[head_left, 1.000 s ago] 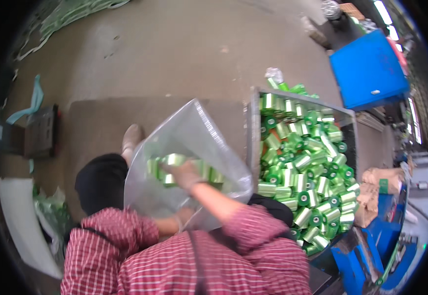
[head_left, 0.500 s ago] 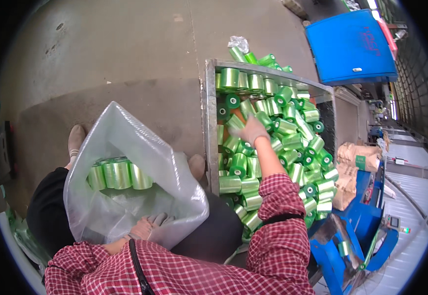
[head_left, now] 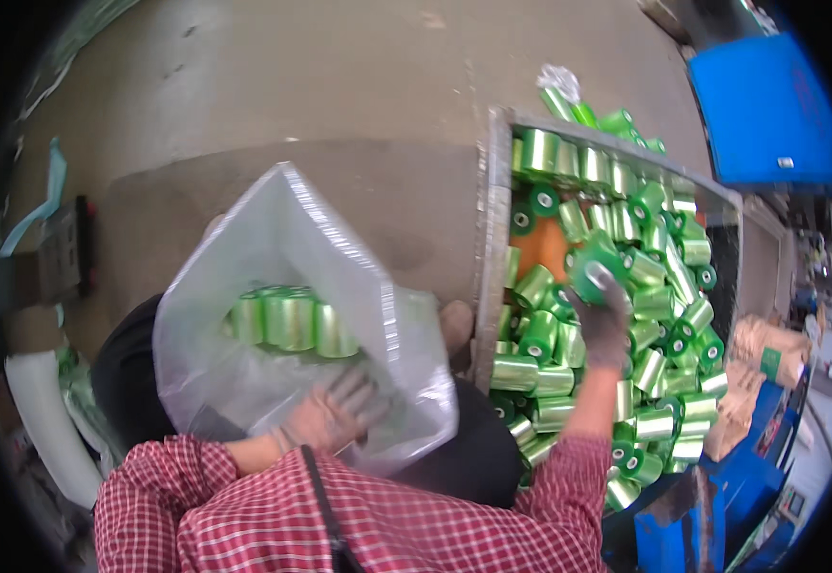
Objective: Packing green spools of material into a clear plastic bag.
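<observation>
A clear plastic bag [head_left: 282, 315] rests on my lap with a few shiny green spools [head_left: 292, 320] inside it. My left hand [head_left: 330, 415], in a grey glove, grips the bag's near edge from below. My right hand [head_left: 602, 320], also gloved, is raised over a metal crate [head_left: 486, 277] heaped with green spools and holds one green spool [head_left: 593, 267] by its end. Red checked sleeves cover both forearms.
A blue bin [head_left: 769, 110] stands at the far right, beyond the crate. Brown sacks [head_left: 760, 372] and blue frames lie to the right. A white tube [head_left: 43, 420] and a dark block [head_left: 43, 272] sit at the left on the concrete floor.
My right hand went from inside the bag to the crate and has lifted one green spool off the heap. The bag has stayed on my lap in my left hand.
</observation>
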`<state>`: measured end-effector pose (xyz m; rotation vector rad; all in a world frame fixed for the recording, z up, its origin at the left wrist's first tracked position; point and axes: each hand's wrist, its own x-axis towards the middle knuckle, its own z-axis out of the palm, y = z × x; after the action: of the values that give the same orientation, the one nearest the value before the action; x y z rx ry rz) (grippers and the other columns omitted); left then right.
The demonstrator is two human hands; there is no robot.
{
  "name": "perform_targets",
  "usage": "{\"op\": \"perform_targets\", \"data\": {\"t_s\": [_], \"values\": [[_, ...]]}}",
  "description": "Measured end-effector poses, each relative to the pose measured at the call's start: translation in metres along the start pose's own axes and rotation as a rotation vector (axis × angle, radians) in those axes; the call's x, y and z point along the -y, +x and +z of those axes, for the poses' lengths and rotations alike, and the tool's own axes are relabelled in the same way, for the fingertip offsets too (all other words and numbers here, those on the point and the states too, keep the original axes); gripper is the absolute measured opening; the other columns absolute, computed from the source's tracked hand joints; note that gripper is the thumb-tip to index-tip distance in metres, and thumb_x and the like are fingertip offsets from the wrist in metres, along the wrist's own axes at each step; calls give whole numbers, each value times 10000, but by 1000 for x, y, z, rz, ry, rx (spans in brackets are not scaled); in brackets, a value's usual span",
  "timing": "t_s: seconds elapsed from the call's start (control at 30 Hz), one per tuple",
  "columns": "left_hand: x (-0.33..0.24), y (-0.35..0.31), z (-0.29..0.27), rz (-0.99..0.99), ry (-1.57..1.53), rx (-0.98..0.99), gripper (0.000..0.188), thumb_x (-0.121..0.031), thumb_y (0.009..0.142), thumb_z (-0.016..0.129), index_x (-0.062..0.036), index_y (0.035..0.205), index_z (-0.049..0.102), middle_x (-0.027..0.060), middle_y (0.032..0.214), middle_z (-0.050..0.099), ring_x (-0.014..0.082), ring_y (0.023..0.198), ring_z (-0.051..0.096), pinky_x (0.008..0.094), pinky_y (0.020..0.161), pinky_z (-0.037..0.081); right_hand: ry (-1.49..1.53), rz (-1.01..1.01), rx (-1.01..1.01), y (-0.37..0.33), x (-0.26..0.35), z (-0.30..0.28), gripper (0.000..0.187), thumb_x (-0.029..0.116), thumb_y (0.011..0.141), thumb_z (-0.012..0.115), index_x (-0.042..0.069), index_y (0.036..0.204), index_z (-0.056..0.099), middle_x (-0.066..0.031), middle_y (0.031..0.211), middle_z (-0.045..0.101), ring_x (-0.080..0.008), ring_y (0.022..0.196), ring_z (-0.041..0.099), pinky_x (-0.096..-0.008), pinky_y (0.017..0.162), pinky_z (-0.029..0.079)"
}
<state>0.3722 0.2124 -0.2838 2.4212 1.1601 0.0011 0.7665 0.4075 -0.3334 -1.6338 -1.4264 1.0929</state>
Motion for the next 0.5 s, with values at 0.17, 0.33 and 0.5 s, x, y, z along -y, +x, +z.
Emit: {"op": "perform_targets", "data": {"t_s": [0.17, 0.33, 0.5], "values": [[48, -66, -138, -675, 607, -500, 653, -299, 706, 657, -188, 1315, 453, 190, 1122, 567, 446, 1139, 461, 530, 988, 348, 362, -60, 261, -114, 240, 54, 962, 396, 710, 746, 84, 1430, 190, -130, 1205, 518, -252, 1100, 526, -427, 943, 452], [85, -137, -144, -1104, -67, -243, 606, -162, 736, 629, -90, 1309, 443, 136, 869, 647, 330, 854, 627, 387, 743, 499, -730, -418, 946, -152, 299, 244, 1034, 409, 682, 742, 51, 1435, 132, -274, 1310, 404, -382, 1196, 451, -423, 1006, 367], [92, -169, -122, -803, -562, -688, 498, 4, 744, 522, -51, 1238, 510, 143, 735, 639, 239, 674, 640, 346, 630, 494, -1124, -581, 1106, -157, 152, 425, 780, 243, 789, 569, 28, 1431, 181, -274, 1408, 303, -362, 1267, 389, -415, 1051, 310]]}}
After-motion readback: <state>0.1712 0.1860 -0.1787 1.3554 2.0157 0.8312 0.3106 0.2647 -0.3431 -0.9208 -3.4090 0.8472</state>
